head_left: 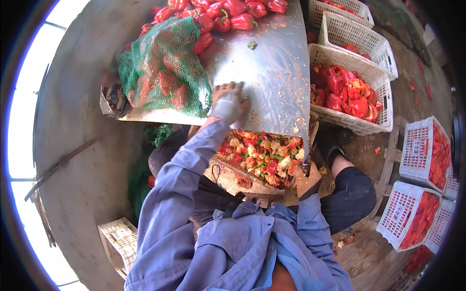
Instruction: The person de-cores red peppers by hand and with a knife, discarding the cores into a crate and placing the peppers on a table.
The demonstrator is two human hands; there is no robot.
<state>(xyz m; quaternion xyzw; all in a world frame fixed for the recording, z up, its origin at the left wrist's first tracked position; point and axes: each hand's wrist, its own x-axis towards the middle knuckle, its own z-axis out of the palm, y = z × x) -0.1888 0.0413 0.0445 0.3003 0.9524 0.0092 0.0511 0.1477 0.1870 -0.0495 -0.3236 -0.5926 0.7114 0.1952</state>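
Observation:
My left hand (226,103), in a grey glove, lies on the metal tabletop (276,63) with its fingers apart and nothing seen in them. Right beside it, a green mesh bag (162,68) full of red bell peppers rests on the table. My right hand (307,181) is closed around the dark handle of what looks like a knife (306,154), its narrow blade pointing up by the table's near right corner. Below the table edge, between my legs, a container holds pepper cores and scraps (264,157). Loose red bell peppers (223,19) are heaped at the far side.
To the right, a white plastic crate (349,123) holds opened red peppers, with more crates (357,36) behind it. Crates of red pieces (412,216) stand farther right. A pale crate (119,245) sits at lower left. A green scrap (252,45) lies on the tabletop.

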